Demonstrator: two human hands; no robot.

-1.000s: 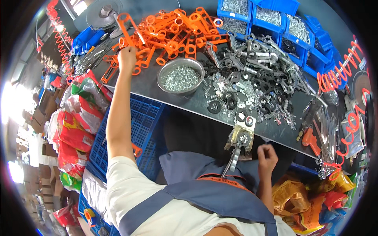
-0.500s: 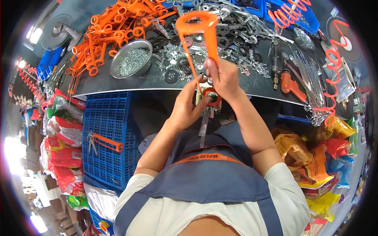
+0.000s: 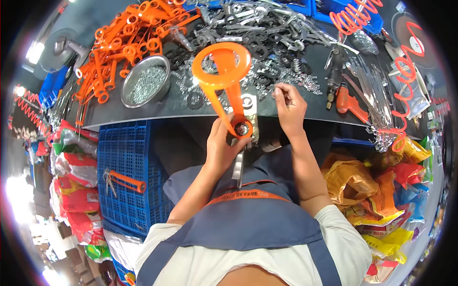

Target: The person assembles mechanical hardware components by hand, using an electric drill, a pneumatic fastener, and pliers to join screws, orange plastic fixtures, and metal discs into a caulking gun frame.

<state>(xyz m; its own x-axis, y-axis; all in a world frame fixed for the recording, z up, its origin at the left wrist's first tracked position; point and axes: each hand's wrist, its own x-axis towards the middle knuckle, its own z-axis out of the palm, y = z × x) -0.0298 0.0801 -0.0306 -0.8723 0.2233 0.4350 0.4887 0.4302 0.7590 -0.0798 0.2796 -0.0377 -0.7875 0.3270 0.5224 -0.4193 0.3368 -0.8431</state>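
My left hand (image 3: pixel 220 150) is closed round the small-ring end of an orange two-ringed frame (image 3: pixel 221 66) in front of the bench edge. The frame's larger ring rises toward the far side. Inside the small ring sits a metal piece, and a flat metal strip (image 3: pixel 237 169) points down toward my apron below it. Just behind the small ring is a metal fixture (image 3: pixel 250 107) at the bench edge, partly covered. My right hand (image 3: pixel 291 110) is apart from the frame, above the bench edge to the right. Its thumb and fingers are pinched; anything between them is too small to make out.
Orange frames (image 3: pixel 129 40) are heaped at far left, beside a metal bowl (image 3: pixel 145 81) of small parts. Springs, black rings and metal levers (image 3: pixel 267 24) cover the middle. An orange-handled power tool (image 3: pixel 350 102) lies right, near a coiled red hose (image 3: pixel 405 71). A blue crate (image 3: pixel 124 162) stands left.
My right hand has let go of the orange frame and moved right, away from it. The frame has tilted and shifted left and nearer, still in my left hand.
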